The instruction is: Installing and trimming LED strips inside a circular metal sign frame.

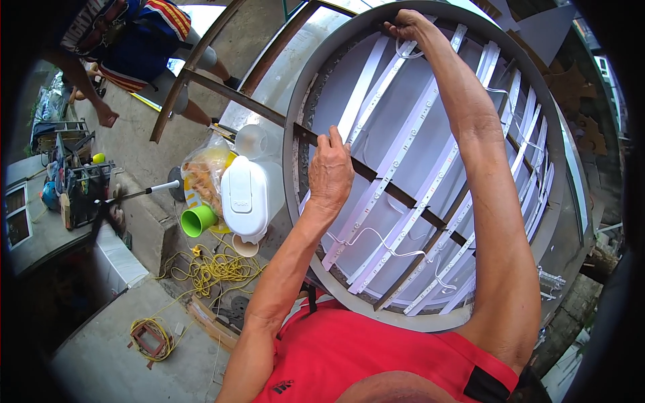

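A large round metal frame [293,191] lies in front of me, with rows of white LED light strips [407,142] inside it. Dark metal crossbars [401,195] run under the strips. At the frame's left side, my left hand [329,176] has its fingers bent against the lower end of a white strip [363,87], beside a crossbar. My right hand [407,27] reaches to the far rim with fingers curled down; what they hold is hidden. A thin white wire loop [408,55] hangs just below it. Another white wire [376,232] trails across the nearer strips.
Left of the frame are a white-lidded container [244,196], a green cup [197,220], a clear plastic bag [205,168] and a clear cup [251,142]. Yellow cord [218,272] lies coiled below. Another person [141,47] stands at the upper left, near a rusty metal frame [176,101].
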The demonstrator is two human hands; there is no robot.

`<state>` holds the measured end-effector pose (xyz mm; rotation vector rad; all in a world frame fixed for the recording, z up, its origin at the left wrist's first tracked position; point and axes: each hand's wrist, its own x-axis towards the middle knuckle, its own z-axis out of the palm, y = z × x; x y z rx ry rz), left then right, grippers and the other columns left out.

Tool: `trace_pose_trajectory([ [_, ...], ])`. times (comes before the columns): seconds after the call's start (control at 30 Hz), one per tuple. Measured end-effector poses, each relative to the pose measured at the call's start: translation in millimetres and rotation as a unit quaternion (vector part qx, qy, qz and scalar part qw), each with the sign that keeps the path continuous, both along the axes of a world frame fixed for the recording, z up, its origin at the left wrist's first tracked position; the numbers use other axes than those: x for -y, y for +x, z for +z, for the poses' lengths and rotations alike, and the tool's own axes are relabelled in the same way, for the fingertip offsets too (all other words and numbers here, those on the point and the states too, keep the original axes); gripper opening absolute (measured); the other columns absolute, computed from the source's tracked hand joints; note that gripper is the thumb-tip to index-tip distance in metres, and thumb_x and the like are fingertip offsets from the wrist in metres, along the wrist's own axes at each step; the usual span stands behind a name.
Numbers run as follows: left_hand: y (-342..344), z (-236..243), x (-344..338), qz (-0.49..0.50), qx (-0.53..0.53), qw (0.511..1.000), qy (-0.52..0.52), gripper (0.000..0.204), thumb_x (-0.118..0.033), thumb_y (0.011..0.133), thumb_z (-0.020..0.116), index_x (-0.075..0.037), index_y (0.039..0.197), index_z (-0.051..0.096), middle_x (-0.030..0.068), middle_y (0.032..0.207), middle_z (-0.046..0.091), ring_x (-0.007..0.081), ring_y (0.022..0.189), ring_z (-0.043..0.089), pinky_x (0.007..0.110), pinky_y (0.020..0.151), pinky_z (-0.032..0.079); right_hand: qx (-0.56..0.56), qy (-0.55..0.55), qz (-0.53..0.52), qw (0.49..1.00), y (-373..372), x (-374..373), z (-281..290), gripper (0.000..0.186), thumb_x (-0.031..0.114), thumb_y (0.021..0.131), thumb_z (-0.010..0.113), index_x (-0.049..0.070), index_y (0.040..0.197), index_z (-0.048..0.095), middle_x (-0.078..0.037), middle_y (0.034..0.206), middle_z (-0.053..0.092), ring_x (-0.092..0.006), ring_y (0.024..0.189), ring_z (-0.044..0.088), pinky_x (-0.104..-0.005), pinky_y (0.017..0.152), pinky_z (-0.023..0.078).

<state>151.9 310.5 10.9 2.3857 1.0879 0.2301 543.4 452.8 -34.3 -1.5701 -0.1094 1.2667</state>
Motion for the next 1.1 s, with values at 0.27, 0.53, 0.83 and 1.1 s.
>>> trace_pose_trajectory([
  [0.27,1.5,5.0,-0.7,0.054,-0.034,0.997,0.039,0.039,-0.026,0.093,0.064,-0.008,0.127,0.058,0.0166,0.095,0.053,0.0366,0.08,0.063,0.046,0.071,0.053,0.066,0.015,-0.2,0.977,-9.3,-21.7,-9.6,0.021,0.001,0.092,0.048,-0.002,0.112,0.056,-0.019,0.096,0.065,-0.0302,0.055,0.068,-0.037,0.034,0.052],
  [0.53,-6.8,6.0,0.0,0.079,0.007,0.996,-0.035,0.039,-0.024,0.092,0.066,-0.005,0.126,0.062,0.0167,0.092,0.056,0.0357,0.083,0.062,0.045,0.075,0.05,0.066,-0.018,-0.156,0.985,-5.9,-11.8,-8.5,0.021,-0.001,0.092,0.047,-0.008,0.111,0.054,-0.023,0.088,0.067,-0.0319,0.058,0.07,-0.0367,0.036,0.055],
  [0.83,-10.5,2.6,-10.4,0.089,0.049,0.99,-0.1,0.041,-0.019,0.085,0.072,0.0,0.121,0.066,0.0154,0.09,0.058,0.0333,0.084,0.064,0.043,0.077,0.051,0.376,-0.194,0.011,0.906,-10.1,0.9,4.9,0.017,0.011,0.089,0.059,-0.003,0.091,0.07,-0.011,0.068,0.067,-0.017,0.055,0.066,-0.0298,0.042,0.05],
  [1.1,-9.2,-2.6,-9.2,0.105,0.124,0.98,-0.112,0.044,-0.018,0.083,0.074,0.001,0.121,0.066,0.0151,0.093,0.062,0.0328,0.086,0.065,0.04,0.08,0.051,0.487,-0.211,0.139,0.836,-9.1,2.9,4.8,0.02,0.013,0.087,0.059,-0.004,0.087,0.07,-0.011,0.071,0.068,-0.0175,0.055,0.064,-0.0311,0.045,0.05],
])
